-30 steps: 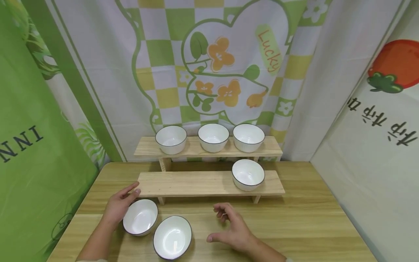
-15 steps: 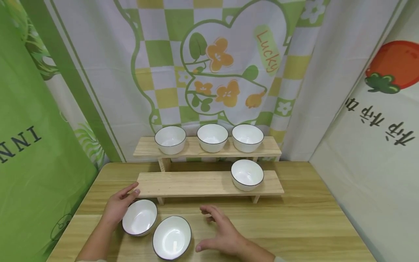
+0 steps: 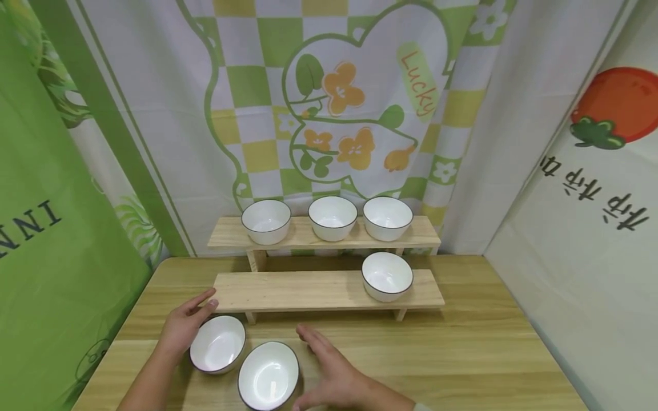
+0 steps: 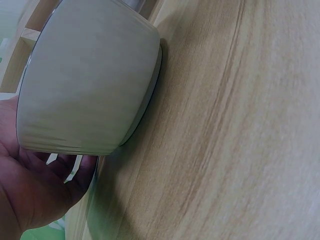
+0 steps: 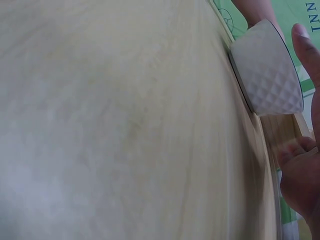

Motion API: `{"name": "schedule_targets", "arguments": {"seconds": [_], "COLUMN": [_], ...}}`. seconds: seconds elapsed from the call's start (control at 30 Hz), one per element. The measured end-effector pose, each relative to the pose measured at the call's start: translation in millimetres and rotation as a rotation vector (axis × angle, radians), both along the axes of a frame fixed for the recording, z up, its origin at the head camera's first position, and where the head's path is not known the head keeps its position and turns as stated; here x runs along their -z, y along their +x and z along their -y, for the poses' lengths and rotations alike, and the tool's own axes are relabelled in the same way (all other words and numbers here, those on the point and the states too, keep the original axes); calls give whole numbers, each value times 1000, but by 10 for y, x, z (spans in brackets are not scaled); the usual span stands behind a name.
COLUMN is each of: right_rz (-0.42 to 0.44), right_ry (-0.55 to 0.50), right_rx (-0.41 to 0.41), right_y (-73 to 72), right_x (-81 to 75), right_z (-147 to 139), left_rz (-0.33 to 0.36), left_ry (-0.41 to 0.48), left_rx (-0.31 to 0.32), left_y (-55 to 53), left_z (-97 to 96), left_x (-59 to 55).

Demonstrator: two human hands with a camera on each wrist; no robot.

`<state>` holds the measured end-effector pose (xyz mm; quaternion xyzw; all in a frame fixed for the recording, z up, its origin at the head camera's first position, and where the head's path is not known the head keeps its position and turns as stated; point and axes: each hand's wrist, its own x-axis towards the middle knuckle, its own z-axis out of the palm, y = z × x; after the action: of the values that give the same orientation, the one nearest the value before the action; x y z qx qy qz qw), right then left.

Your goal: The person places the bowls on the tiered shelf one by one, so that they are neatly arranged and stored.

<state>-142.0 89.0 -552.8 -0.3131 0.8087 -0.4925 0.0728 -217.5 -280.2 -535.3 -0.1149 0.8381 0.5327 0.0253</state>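
Note:
Two white bowls with dark rims stand on the table in front of the shelf, a left bowl (image 3: pixel 217 344) and a right bowl (image 3: pixel 268 375). My left hand (image 3: pixel 182 328) lies beside the left bowl, its fingertips at the left end of the lower shelf board (image 3: pixel 293 290). In the left wrist view that hand's fingers reach along the bowl's far side; whether they touch it I cannot tell. Just right of the right bowl is my right hand (image 3: pixel 334 374), thumb and fingers spread apart with nothing between them. The right wrist view shows a bowl (image 5: pixel 267 70) with a diamond-patterned side near the thumb.
A two-tier wooden shelf stands at the back of the table (image 3: pixel 462 337). Its upper board (image 3: pixel 300 237) bears three white bowls, including a middle bowl (image 3: pixel 333 218). Another bowl (image 3: pixel 387 277) sits at the lower board's right. Patterned curtains (image 3: pixel 329 114) hang behind and at both sides.
My right hand has moved left, toward the right bowl on the table. The left hand and the bowls have stayed in place.

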Motion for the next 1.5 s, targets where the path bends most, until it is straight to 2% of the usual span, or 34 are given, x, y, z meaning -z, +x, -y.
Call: {"name": "schedule_targets", "arguments": {"seconds": [0.23, 0.37, 0.77, 1.07, 1.37, 1.5], "right_rz": [-50, -40, -6, -9, -72, -46], "right_ry": [110, 136, 77, 46, 92, 110], "right_rx": [6, 4, -118, -139, -132, -124], "right_y": [-32, -46, -66, -126, -139, -134], "right_x": [-14, -17, 140, 112, 132, 123], "right_z": [92, 148, 256, 315, 320, 311], "left_rz": [-5, -10, -7, -43, -46, -45], "left_ry": [-1, 7, 12, 5, 4, 4], "left_rx": [-2, 2, 7, 0, -5, -9], "left_y": [-14, -14, 60, 16, -9, 11], "left_z": [-6, 2, -3, -3, 6, 0], "left_x": [-23, -12, 86, 38, 48, 41]}}
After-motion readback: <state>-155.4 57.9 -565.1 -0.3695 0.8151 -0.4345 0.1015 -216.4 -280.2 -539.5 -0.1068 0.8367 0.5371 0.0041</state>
